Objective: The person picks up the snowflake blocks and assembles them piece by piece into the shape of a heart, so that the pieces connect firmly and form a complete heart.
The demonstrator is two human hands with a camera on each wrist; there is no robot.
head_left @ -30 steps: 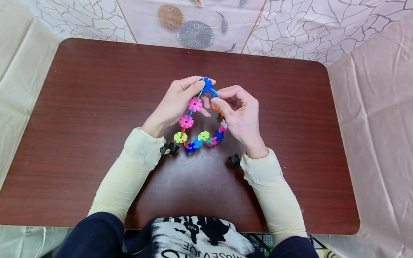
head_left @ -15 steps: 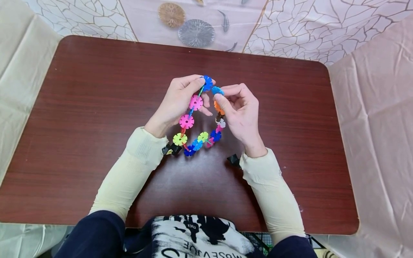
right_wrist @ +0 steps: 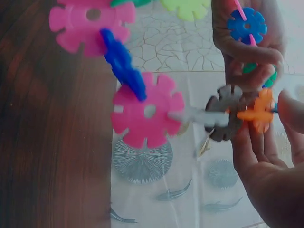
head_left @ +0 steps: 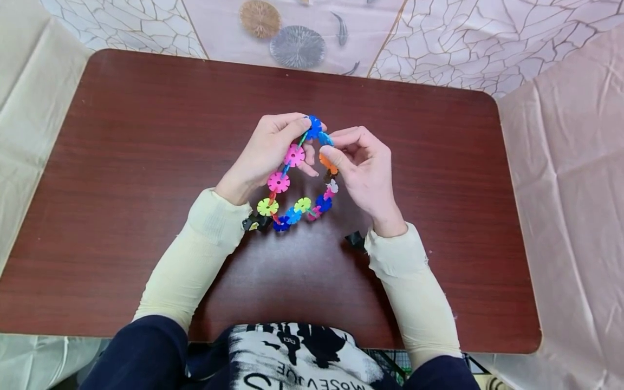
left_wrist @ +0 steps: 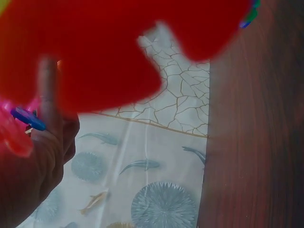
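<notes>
A chain of multicoloured plastic snowflake discs (head_left: 294,156) hangs in a loop between the two hands above the table. At its top the left hand (head_left: 263,151) pinches a dark blue disc (head_left: 315,128) between thumb and fingers. Just to the right, the right hand (head_left: 366,170) pinches a light blue disc (head_left: 326,139) above an orange disc (head_left: 327,162). The two blue discs meet edge to edge; whether their slots interlock I cannot tell. In the left wrist view a blurred red disc (left_wrist: 109,61) hides much of the hand. The right wrist view shows pink discs (right_wrist: 130,116) up close.
The brown wooden table (head_left: 146,119) spreads around both hands. A patterned cloth (head_left: 336,54) lies beyond its far edge, and pale fabric (head_left: 560,189) hangs at the sides. Black wrist mounts (head_left: 355,239) sit by the cuffs.
Half a second ago the light blue disc stood apart from the dark blue one; the right hand has brought it back left against it. The chain's lower part has swung slightly left.
</notes>
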